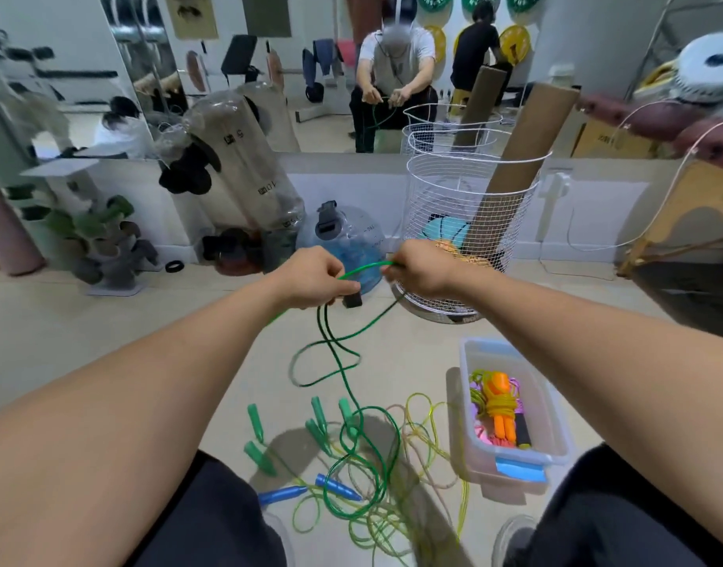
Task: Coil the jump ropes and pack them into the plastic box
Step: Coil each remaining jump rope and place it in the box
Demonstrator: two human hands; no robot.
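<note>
A green jump rope [343, 362] runs between both hands and hangs in loops down to the floor. My left hand [312, 280] grips the rope together with a black handle [352, 299] that pokes out below the fingers. My right hand [419, 272] pinches the same rope a little to the right, so a short green arc spans the two hands. On the floor lies a tangle of green and yellow ropes [376, 476] with green handles [316, 423] and blue handles [306, 491]. The clear plastic box [472, 444] at the right holds coiled ropes with orange handles [499, 407].
A white wire basket [433, 206] with a cardboard tube stands just behind my right hand. A blue water jug [351, 235] and large clear bottles lean against the mirrored wall. My knees frame the rope pile. A wooden stand is at the far right.
</note>
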